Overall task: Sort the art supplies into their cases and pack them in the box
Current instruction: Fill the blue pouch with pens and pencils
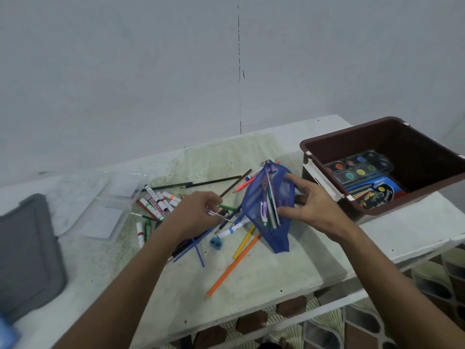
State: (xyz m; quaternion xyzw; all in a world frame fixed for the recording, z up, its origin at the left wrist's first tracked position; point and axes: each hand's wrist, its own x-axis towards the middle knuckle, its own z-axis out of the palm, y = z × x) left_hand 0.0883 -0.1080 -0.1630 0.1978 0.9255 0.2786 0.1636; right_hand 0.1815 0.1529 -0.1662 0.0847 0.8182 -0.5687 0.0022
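My right hand (308, 205) grips the far side of a blue mesh pencil pouch (271, 210) and holds it open; several pens stand inside it. My left hand (198, 212) pinches a thin white pen (220, 215) just left of the pouch, above a scatter of loose pencils and markers (158, 201). An orange pencil (234, 265), a yellow pencil (244, 241) and a blue sharpener (216, 242) lie on the table in front of the pouch. The brown box (352, 137) at the right holds a watercolour palette (357, 166) and a blue pack (375, 190).
A clear plastic case (105, 200) lies open at the left of the table. A grey lid (27, 248) sits at the far left edge. The white table (264, 273) ends close in front, with patterned floor below.
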